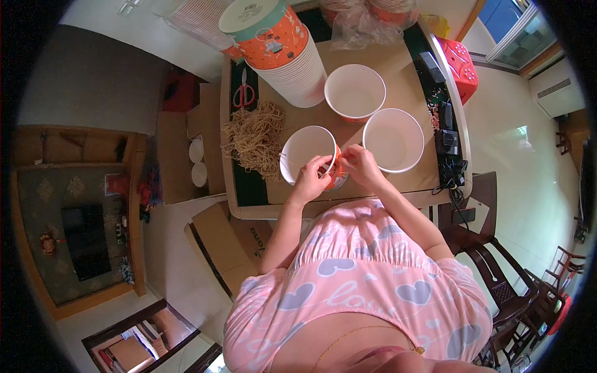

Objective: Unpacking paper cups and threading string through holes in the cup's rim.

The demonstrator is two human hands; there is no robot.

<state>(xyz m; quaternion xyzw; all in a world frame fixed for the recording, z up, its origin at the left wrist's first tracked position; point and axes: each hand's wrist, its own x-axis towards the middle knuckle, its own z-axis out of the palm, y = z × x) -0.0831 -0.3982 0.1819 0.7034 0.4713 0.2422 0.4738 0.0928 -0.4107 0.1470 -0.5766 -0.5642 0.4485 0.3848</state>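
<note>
A paper bucket point(301, 149), white inside with an orange printed outside, lies tilted at the table's near edge. My left hand point(313, 181) is closed on its rim, fingers at the right side of the opening. Against the bucket's orange side, my right hand point(362, 166) is closed in a pinch; what its fingertips hold is too small to make out. Two more paper buckets stand with their mouths up, one farther back point(355, 92) and one to the right point(393, 141). Left of my hands lies a heap of tan twine pieces point(256, 138).
A tall stack of paper buckets point(289, 68) rises behind the twine, beside red-handled scissors point(244, 93). Black adapters and cables point(446, 143) line the table's right edge. Wrapped bucket stacks point(370, 15) stand at the back. An open cardboard box point(177, 149) is at the left.
</note>
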